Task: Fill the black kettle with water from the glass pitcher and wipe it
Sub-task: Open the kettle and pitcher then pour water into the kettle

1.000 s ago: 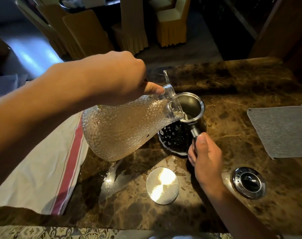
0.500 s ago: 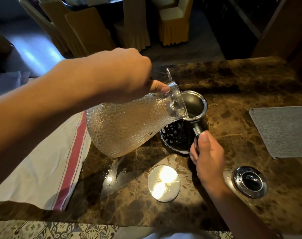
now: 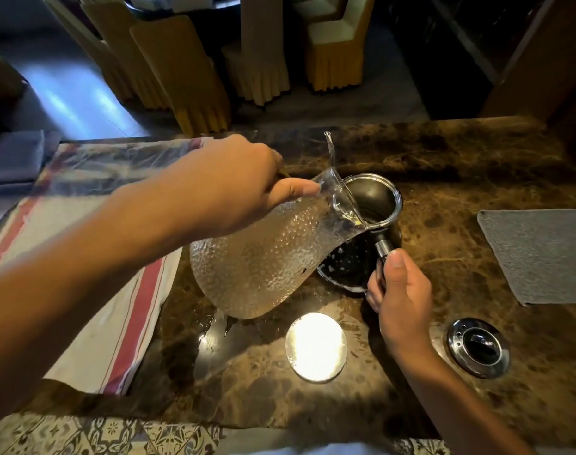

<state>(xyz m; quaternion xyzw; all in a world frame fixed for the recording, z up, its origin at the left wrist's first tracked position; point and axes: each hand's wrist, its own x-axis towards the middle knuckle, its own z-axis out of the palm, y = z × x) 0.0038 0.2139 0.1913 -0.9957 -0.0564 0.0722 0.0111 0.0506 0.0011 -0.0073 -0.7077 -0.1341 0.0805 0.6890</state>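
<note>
no writing could be read. the left hand gripped the tilted glass pitcher, spout over the black kettle; the right hand clasped the kettle's handle.

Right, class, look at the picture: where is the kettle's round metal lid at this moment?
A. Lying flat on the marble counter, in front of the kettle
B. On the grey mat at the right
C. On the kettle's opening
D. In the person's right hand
A: the round metal lid lies flat on the marble counter, nearer the camera than the open black kettle.
</note>
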